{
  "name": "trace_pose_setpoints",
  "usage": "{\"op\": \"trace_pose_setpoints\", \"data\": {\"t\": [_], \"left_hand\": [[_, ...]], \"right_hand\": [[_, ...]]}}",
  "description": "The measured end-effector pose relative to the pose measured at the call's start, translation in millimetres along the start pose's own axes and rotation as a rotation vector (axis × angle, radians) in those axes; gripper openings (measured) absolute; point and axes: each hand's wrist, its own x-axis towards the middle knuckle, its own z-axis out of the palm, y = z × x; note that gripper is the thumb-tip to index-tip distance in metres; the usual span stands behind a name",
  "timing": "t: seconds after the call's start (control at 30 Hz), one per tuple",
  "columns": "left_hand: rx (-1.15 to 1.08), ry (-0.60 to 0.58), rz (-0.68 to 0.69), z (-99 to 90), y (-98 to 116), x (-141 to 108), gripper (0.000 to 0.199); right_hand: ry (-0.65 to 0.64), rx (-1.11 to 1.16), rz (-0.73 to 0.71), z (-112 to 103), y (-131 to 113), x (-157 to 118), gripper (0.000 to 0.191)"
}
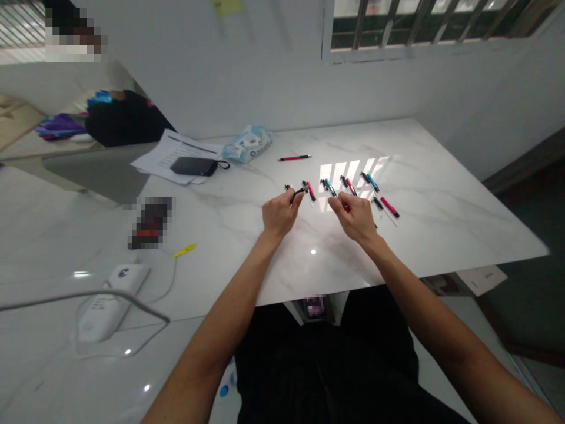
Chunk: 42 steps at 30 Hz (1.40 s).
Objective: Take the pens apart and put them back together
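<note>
My left hand [279, 213] is closed around a slim black pen part [298, 192], whose pointed end sticks out to the right. Opposite it, my right hand [354, 217] has its fingers curled in; what they hold, if anything, is hidden. Beyond and between the hands lie pens in pieces: a red barrel [311, 190], a blue piece [331, 188], another red piece [351, 186] and a blue barrel [373, 182], with short black parts beside them. To the right of my right hand are a red barrel [390, 207], a black piece [378, 203] and a thin white refill [391, 218].
A whole red-and-black pen [294, 158] lies farther back on the marbled table [212, 235]. Wet wipes [248, 144], papers [165, 147] and a dark power bank [194, 166] are at the back left. A white device [112, 303] and cable [145, 307] sit front left.
</note>
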Motion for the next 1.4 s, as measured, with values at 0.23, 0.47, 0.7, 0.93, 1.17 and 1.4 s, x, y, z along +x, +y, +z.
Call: {"op": "trace_pose_setpoints", "data": {"t": [0.23, 0.47, 0.7, 0.93, 1.17, 1.4], "left_hand": [[0.092, -0.090, 0.016, 0.3, 7, -5, 0.059], [0.108, -0.177, 0.044, 8.0, 10, -5, 0.057], [0.069, -0.166, 0.046, 8.7, 10, -4, 0.060], [0.054, -0.178, 0.021, 9.0, 3, -1, 0.068], [-0.004, -0.205, 0.003, 5.6, 0, -1, 0.068], [-0.326, -0.223, 0.066, 9.1, -4, -1, 0.065]], "right_hand": [[-0.127, 0.038, -0.024, 48, -6, 52, 0.081], [-0.069, 0.232, -0.009, 60, 20, 40, 0.072], [-0.063, 0.230, -0.100, 56, 23, 42, 0.058], [-0.141, 0.273, -0.200, 50, 24, 45, 0.030], [-0.168, 0.525, -0.022, 57, 27, 44, 0.032], [-0.162, 0.715, 0.080, 64, 38, 50, 0.044]]}}
